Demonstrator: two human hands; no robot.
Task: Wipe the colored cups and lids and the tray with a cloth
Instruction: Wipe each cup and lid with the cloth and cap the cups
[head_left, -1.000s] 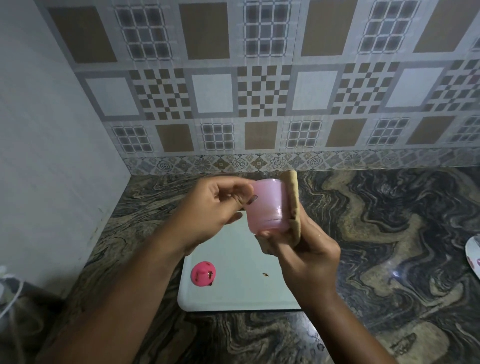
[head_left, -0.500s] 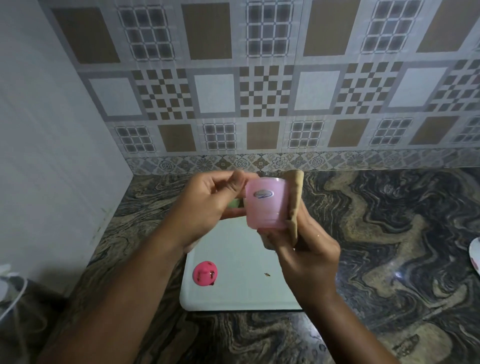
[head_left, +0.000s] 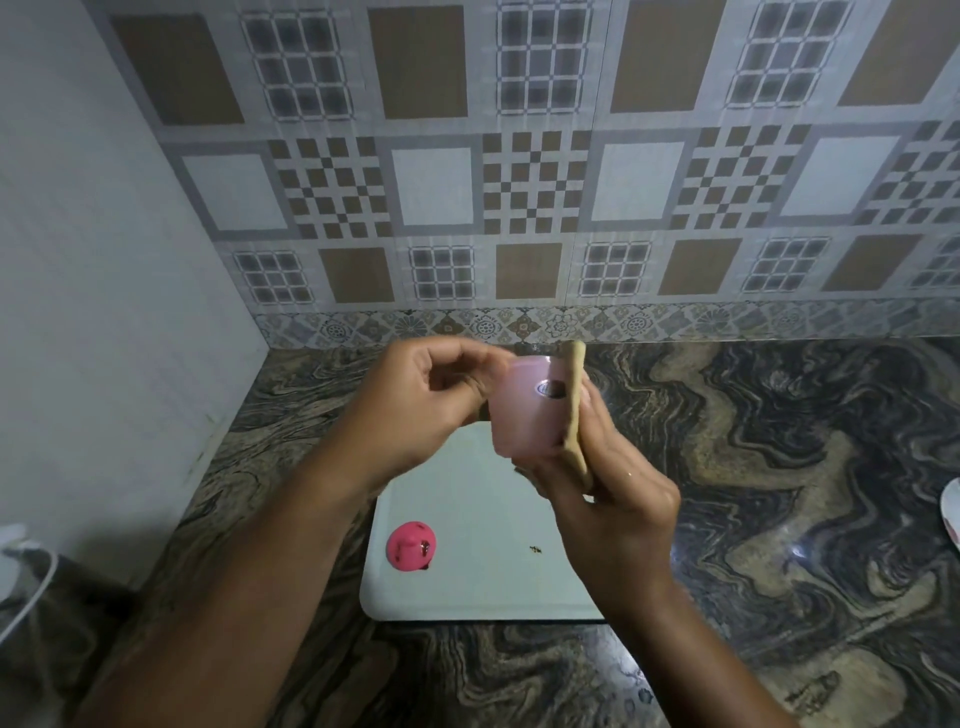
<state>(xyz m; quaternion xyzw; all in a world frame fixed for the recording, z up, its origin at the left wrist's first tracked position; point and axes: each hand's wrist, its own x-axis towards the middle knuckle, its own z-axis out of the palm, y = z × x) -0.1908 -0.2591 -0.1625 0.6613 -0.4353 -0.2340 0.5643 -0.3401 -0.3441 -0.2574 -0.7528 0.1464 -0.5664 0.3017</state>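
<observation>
At far left edge, a white cable (head_left: 26, 571) is cut off by the frame. On the marble counter (head_left: 779, 467): one white tray (head_left: 467, 587), its right part hidden behind the forearm, with one pink lid (head_left: 411, 546) near its left side and a small dark speck (head_left: 535, 548), too small to identify. Above the tray, left hand (head_left: 415, 410), motion-blurred, fingers curled, pinches the rim of one pink cup (head_left: 527, 408), held in the air. One tan cloth (head_left: 575, 405) is pressed to the cup's right side. Right hand (head_left: 613, 499) grips the cloth, fingers wrapped under the cup. A white plate (head_left: 951, 512) is cut off at right edge.
</observation>
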